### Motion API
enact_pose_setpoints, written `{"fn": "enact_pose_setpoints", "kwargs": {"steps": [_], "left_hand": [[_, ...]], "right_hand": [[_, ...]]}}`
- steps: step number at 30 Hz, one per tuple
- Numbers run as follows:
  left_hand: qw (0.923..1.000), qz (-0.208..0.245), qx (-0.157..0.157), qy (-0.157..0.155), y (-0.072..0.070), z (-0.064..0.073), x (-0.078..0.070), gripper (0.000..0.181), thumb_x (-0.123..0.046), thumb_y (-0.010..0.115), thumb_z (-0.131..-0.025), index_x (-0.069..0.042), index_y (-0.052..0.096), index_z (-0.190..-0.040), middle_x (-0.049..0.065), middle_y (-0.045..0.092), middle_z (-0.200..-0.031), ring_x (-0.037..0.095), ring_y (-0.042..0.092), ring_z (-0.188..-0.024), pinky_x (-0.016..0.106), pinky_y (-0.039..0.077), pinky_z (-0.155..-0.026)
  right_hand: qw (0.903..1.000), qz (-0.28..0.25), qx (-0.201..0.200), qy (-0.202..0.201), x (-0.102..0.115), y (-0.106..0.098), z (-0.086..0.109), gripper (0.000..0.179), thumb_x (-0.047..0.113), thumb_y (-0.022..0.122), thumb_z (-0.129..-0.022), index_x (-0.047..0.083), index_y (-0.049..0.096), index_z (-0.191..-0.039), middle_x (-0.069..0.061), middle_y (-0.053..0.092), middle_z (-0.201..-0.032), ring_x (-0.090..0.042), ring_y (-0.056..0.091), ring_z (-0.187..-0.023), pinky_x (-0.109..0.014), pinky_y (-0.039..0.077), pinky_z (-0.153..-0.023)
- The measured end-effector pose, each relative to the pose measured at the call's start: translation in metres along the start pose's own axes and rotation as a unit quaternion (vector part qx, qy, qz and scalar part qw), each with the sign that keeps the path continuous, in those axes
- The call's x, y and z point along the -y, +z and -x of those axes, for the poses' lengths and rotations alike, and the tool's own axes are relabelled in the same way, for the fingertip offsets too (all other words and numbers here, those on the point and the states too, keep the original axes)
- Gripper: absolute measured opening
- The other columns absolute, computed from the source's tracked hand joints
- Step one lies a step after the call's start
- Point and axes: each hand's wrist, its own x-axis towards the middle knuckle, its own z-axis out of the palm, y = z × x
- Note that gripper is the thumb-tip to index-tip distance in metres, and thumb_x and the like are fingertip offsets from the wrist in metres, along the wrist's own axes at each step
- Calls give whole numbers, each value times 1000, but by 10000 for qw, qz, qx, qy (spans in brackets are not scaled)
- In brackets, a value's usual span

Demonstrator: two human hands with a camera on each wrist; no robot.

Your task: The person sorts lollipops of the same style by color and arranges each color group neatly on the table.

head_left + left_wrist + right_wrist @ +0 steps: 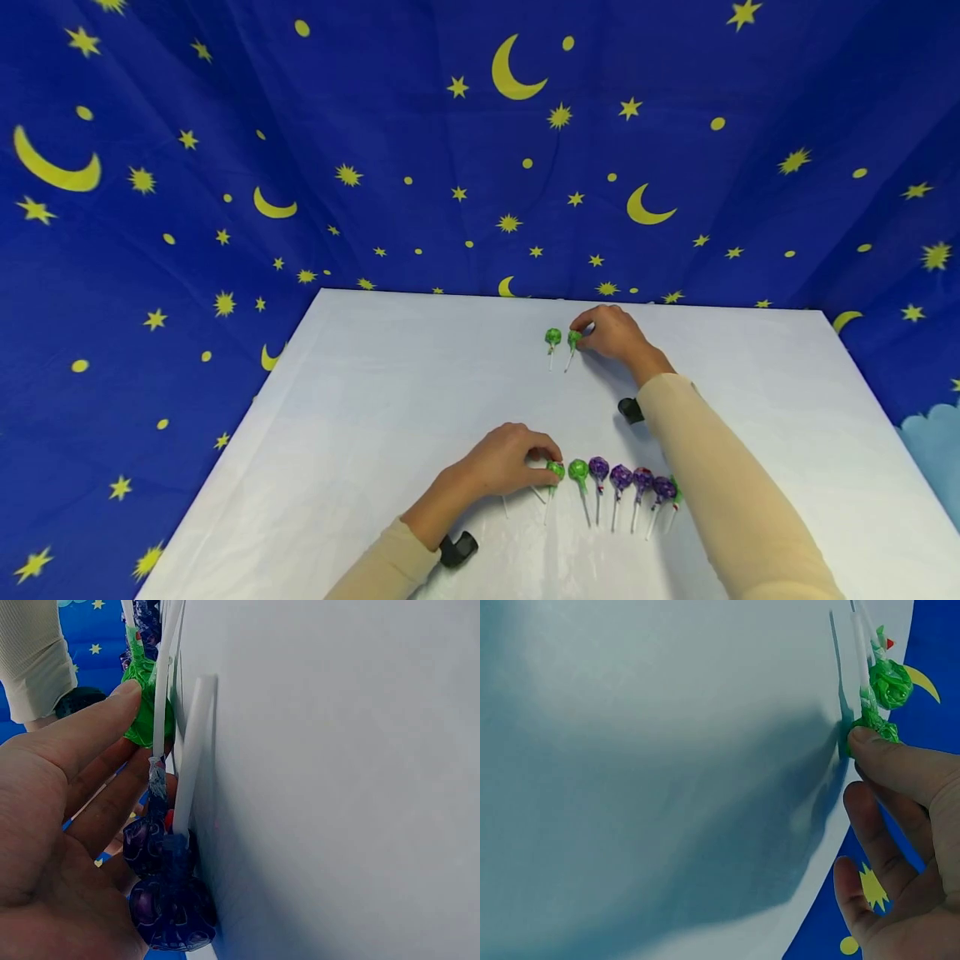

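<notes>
Nearer in, one green lollipop is pinched by the half-closed left hand; farther back and slightly right, another green lollipop is pinched by the half-closed right hand, beside a third lollipop; placing seems in hand, careful release being called for.

- Green pop: round wrapped head pinched by the right hand at the table's far part, white stick slanting toward the person.
- Second green pop: just left of it, stick also toward the person.
- Third green pop: nearer the person, its head pinched by the left hand.
- Fourth green pop: lies just right of that one.
- Four purple pops: follow in a row, sticks toward the person.
- Fifth green pop: row's right end, partly hidden.
- Two more purple pops: beneath the left palm.
</notes>
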Motion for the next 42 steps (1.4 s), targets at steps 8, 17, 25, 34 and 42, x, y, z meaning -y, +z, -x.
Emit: {"fn": "enact_pose_setpoints", "kwargs": {"steps": [8,17,25,34,42], "left_hand": [[9998,42,76,-165,-2,-2,-3,22,-35,75,-84,-24,73,-103,-20,65,-91,-1,58,-85,16,46,-75],[9997,155,101,-174,0,-3,-1,23,-35,75,-83,-24,73,-103,-21,66,-91,-3,58,-84,16,46,-75],[9997,70,115,-199,-3,-2,-3,23,-34,76,-83,-23,73,-103,-19,66,-91,-1,59,-84,15,45,-75],[9997,77,98,-212,-3,-2,-1,23,-35,75,-83,-23,73,-103,-20,66,-90,-2,58,-83,15,45,-74],[9997,132,100,-179,-4,-2,0,23,-35,75,-84,-23,73,-103,-19,66,-91,-1,57,-83,15,45,-74]], "right_hand": [[10000,-65,74,-5,1,1,-4,29,8,80,-78,11,75,-106,-4,70,-103,-24,60,-100,-46,44,-89],[9998,-66,9,-163,1,5,-3,29,9,81,-77,11,75,-106,-3,70,-102,-21,62,-90,-43,47,-83],[9998,-75,14,-187,2,6,-4,30,12,81,-78,14,75,-108,-1,70,-104,-20,61,-90,-43,46,-84],[9999,-54,3,-145,-1,9,-7,39,12,79,-79,11,70,-117,-7,68,-110,-28,57,-108,-51,40,-95],[9999,-135,63,-65,-3,10,-6,37,12,78,-80,12,70,-116,-8,67,-112,-28,56,-109,-51,39,-96]]}}
